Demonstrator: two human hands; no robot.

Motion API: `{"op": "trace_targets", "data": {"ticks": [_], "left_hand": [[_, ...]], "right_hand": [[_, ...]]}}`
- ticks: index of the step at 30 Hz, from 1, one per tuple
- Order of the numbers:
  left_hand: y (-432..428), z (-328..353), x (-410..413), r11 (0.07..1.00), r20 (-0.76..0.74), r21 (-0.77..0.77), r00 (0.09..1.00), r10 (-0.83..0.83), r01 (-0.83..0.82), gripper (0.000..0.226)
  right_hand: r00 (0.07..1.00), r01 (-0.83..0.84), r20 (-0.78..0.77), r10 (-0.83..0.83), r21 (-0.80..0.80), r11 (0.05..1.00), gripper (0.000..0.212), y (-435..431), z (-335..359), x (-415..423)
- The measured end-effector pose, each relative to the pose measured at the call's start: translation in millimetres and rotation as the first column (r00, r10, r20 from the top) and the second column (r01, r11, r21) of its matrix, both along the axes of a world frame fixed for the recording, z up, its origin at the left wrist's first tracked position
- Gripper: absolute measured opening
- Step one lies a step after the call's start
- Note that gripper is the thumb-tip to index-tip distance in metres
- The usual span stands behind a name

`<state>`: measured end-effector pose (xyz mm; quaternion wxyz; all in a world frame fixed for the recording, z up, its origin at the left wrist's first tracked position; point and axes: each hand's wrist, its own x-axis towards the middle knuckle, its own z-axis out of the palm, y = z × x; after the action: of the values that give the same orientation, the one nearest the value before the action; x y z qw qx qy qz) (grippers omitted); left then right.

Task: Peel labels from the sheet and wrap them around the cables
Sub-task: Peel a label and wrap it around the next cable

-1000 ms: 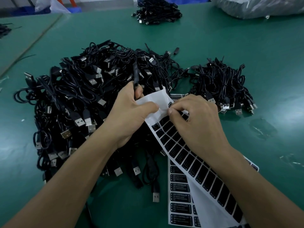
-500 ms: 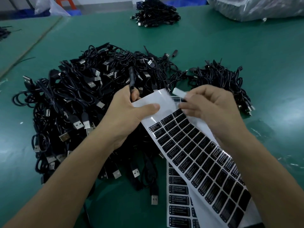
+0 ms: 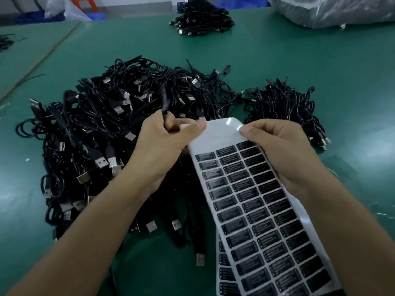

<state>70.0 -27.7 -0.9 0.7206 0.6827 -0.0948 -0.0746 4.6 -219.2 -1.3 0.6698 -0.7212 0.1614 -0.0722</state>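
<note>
A white sheet (image 3: 220,133) of black labels (image 3: 248,193) tilts up beside a heap of black USB cables (image 3: 96,129)

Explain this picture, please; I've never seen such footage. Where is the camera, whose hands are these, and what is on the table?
There is no machine here: a person works with bare hands, and the picture comes from a camera worn on their head, looking down. The left hand has a black cable in its grip, and its thumb pinches a top corner of the label sheet. The right hand pinches the other top corner. The sheet carries rows of small black labels; its top strip is bare. A second sheet lies beneath it on the green table. A big heap of black USB cables lies behind the hands, a smaller heap to its right, a third heap farther back.
</note>
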Motion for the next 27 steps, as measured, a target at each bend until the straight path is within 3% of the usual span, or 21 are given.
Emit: {"op": "trace_targets", "data": {"ticks": [3, 5, 7, 11, 16, 18, 21, 24, 27], "left_hand": [[-1.9, 8.6, -4.7, 0.997, 0.045, 0.044, 0.997, 0.064, -0.066, 0.032], [-1.5, 16.5, -9.4, 0.981, 0.17, 0.139, 0.979, 0.114, -0.138, 0.04], [-3.0, 24.6, -16.1, 0.984, 0.206, 0.15, 0.977, 0.06, -0.092, 0.054], [-10.3, 29.7, -25.4, 0.982, -0.044, 0.107, 0.987, -0.155, 0.159, 0.058], [-16.3, 5.9, -25.2, 0.951, 0.011, 0.259, 0.984, -0.179, 0.17, 0.046], [-15.9, -0.4, -23.1, 0.954, -0.022, 0.255, 0.987, -0.159, 0.159, 0.042], [-15.0, -4.0, -20.3, 0.959, -0.086, 0.216, 0.982, -0.169, 0.184, 0.036], [-14.6, -3.1, -19.3, 0.969, -0.142, 0.166, 0.977, -0.158, 0.181, 0.033], [-15.1, -1.3, -17.3, 0.986, -0.216, 0.062, 0.967, -0.135, 0.152, 0.027]], "right_hand": [[0.98, 0.198, 0.113, -0.164, -0.441, 0.876, 0.024, 4.7, -8.7, 0.9], [0.967, 0.254, 0.161, -0.197, -0.54, 0.803, 0.024, 9.2, -10.8, 1.6], [0.965, 0.261, 0.156, -0.209, -0.615, 0.744, 0.022, 11.3, -14.4, 2.5], [0.966, 0.258, 0.197, -0.166, -0.73, 0.633, 0.017, 18.3, -18.3, -1.3], [0.954, 0.291, 0.289, -0.08, -0.824, 0.486, 0.013, 24.5, -25.3, -2.3], [0.948, 0.303, 0.309, -0.075, -0.808, 0.505, 0.011, 23.8, -27.1, -1.0], [0.904, 0.361, 0.425, -0.046, -0.7, 0.616, 0.011, 23.4, -26.8, 0.5], [0.813, 0.454, 0.582, 0.021, -0.655, 0.604, 0.01, 26.3, -26.5, 0.8], [0.762, 0.473, 0.639, 0.101, -0.657, 0.587, 0.01, 26.9, -26.7, 1.1]]}}
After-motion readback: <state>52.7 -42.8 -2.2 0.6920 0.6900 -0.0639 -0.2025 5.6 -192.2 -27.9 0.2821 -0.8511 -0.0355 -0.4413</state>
